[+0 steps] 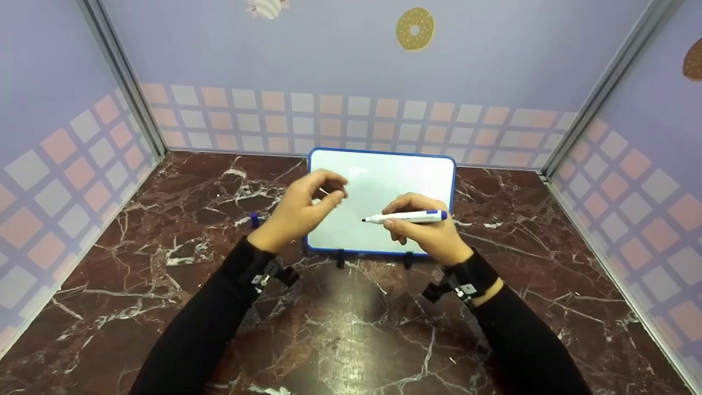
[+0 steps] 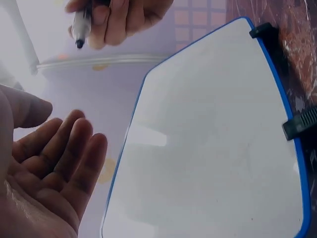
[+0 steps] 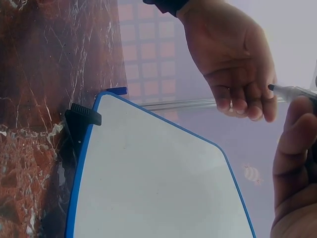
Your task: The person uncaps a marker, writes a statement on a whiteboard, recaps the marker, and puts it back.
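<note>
My right hand (image 1: 425, 227) pinches a white whiteboard marker (image 1: 411, 217) with a blue end. Its dark tip is uncovered and points left, in front of a blue-framed whiteboard (image 1: 378, 181). My left hand (image 1: 307, 206) hovers over the board's left side, holding nothing, its fingers loosely bent. In the left wrist view the left hand's fingers (image 2: 81, 168) are apart from the board, and the marker (image 2: 81, 27) shows at the top. The right wrist view has the marker tip pointing toward the left hand (image 3: 237, 64). No writing stands out on the board.
A blue marker cap (image 1: 254, 220) stands on the dark red marbled table (image 1: 181, 263), left of the board. Two black clips (image 1: 340, 258) hold the board's lower edge. Patterned panels (image 1: 351, 71) wall in the back and both sides.
</note>
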The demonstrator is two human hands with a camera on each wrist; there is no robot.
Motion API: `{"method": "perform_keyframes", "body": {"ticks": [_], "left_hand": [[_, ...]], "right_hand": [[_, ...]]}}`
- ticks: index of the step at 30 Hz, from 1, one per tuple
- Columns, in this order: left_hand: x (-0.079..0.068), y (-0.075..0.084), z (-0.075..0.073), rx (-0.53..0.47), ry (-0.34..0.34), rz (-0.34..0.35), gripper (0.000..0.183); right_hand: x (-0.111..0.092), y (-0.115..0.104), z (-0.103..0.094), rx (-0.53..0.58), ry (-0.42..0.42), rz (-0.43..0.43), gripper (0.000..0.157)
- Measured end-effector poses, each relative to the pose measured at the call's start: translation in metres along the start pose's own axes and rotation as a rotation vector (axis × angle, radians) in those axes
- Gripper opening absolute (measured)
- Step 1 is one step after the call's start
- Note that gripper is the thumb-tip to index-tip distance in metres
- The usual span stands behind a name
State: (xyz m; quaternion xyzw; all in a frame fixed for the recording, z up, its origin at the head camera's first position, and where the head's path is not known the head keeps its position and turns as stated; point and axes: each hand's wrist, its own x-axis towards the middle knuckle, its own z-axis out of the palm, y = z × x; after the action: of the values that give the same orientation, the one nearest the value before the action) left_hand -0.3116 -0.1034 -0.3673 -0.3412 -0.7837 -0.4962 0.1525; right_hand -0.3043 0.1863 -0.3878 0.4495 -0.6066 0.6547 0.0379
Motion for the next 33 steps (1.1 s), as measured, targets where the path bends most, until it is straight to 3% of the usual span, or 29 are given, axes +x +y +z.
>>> {"method": "perform_keyframes", "body": {"ticks": [13, 17, 20, 26, 30, 33], "left_hand": [[-0.001, -0.045, -0.021, 0.023, 0.318, -0.195, 0.017], [-0.003, -0.056, -0.023, 0.003, 0.373, -0.274, 0.024], [-0.005, -0.064, -0.022, -0.047, 0.343, -0.349, 0.037], [-0.009, -0.078, -0.012, -0.260, 0.181, -0.509, 0.062], [-0.010, -0.085, -0.003, -0.427, 0.110, -0.578, 0.069], [-0.012, -0.087, 0.002, -0.568, 0.095, -0.615, 0.065]], "right_hand": [[-0.002, 0.002, -0.001, -0.059, 0.008, 0.009, 0.016], [-0.002, 0.004, -0.001, -0.076, 0.020, 0.027, 0.013], [-0.002, 0.005, -0.001, -0.092, 0.031, 0.041, 0.012], [-0.002, 0.008, -0.003, -0.102, 0.054, 0.067, 0.012], [-0.002, 0.010, -0.004, -0.087, 0.079, 0.095, 0.013], [-0.001, 0.011, -0.004, -0.078, 0.094, 0.101, 0.014]]}}
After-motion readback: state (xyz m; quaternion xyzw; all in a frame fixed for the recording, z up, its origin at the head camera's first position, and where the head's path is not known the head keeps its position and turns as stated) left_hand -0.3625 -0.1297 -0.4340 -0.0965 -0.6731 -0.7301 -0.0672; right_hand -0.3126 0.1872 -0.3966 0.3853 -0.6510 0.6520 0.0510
